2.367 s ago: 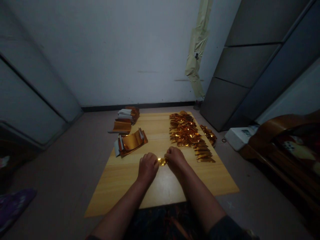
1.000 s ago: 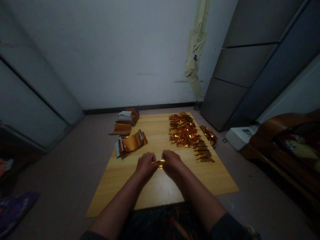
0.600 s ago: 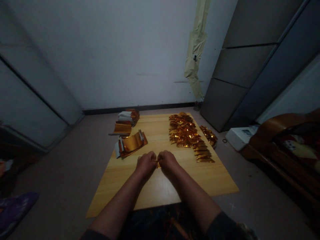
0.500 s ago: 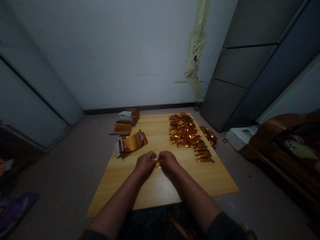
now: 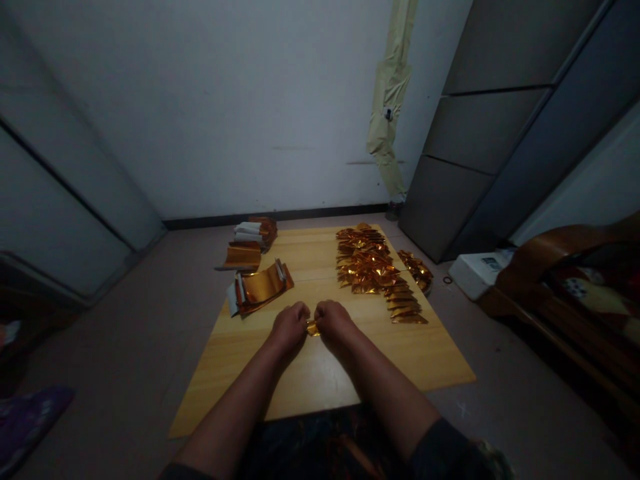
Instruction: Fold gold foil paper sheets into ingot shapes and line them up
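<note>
At the far left, a purple cloth shape (image 5: 30,420) lies on the dim floor (image 5: 120,347), cut off by the frame and too dark to make out. On the left of the pale wooden board (image 5: 225,393), curled gold foil strips (image 5: 261,288) lie in a loose bundle, with a smaller foil stack (image 5: 243,257) just behind it. Further back, a pile with white-edged strips (image 5: 250,233) sits at the board's far corner, its lower layers hidden.

The left hand (image 5: 289,328) and right hand (image 5: 334,320) nearly meet near the middle of the board, with the forearms reaching in from the bottom edge. The fingers (image 5: 303,316) of both hands curl inward, closed on a small piece of gold foil (image 5: 313,329). Only a sliver of the foil shows between them, so its shape is hidden.

To the right, a dense heap of folded foil pieces (image 5: 365,261) runs into a neat overlapping row (image 5: 405,308). Another small heap (image 5: 416,271) sits just beyond the board's right edge. Past it stand a white box (image 5: 477,270) and a curved wooden chair frame (image 5: 545,280), partly in shadow.
</note>
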Demonstrator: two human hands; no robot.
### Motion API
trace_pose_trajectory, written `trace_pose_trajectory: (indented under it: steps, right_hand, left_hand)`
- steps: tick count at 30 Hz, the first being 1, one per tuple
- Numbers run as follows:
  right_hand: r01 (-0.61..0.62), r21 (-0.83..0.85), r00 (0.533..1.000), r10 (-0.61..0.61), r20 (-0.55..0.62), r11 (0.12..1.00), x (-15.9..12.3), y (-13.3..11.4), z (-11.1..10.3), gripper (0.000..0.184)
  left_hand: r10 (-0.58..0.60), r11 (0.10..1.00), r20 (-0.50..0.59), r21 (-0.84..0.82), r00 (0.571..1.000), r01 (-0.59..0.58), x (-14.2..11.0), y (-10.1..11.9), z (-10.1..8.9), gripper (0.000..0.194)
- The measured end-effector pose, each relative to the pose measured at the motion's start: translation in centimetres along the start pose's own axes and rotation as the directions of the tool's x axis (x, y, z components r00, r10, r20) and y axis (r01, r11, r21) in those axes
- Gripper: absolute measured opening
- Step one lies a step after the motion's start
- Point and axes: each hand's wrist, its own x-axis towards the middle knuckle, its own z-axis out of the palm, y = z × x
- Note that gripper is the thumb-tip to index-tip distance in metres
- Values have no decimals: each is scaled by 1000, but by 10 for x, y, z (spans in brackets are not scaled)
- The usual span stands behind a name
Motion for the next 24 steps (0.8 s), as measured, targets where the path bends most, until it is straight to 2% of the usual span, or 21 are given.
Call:
trace_pose_trajectory:
  steps: [4,7,9,12,14,16,20,24]
  right_hand:
    - [22,-46,1000,-23,-18,999,1,0,0,14]
    - [26,-60,999,-28,-20,998,2,1,1,14]
    - [22,-60,1000,-23,-18,998,3,1,1,14]
    - [12,-82,1000,-12,0,997,5,0,0,16]
    - [6,-118,1000,-3,22,993,6,-2,-1,18]
    - [-9,-169,999,16,43,986,8,-5,-3,19]
    - [-62,-252,996,75,45,966,9,-16,-6,21]
    - [-113,-286,992,125,22,952,9,-25,-4,34]
  left_hand:
    - [18,994,-72,-104,997,-25,-1,-12,3,18]
    - [105,983,-177,-130,979,-129,-5,-24,5,24]
    - [194,970,-235,-102,952,-222,-11,-30,4,24]
    - [353,925,-298,-31,887,-379,-22,-34,3,22]
    - [482,872,-255,45,838,-488,-30,-35,3,24]
    - [561,828,-179,128,808,-546,-35,-35,4,25]
    - [567,813,-129,247,813,-527,-40,-35,5,26]
    - [556,810,-127,306,822,-500,-42,-32,2,24]
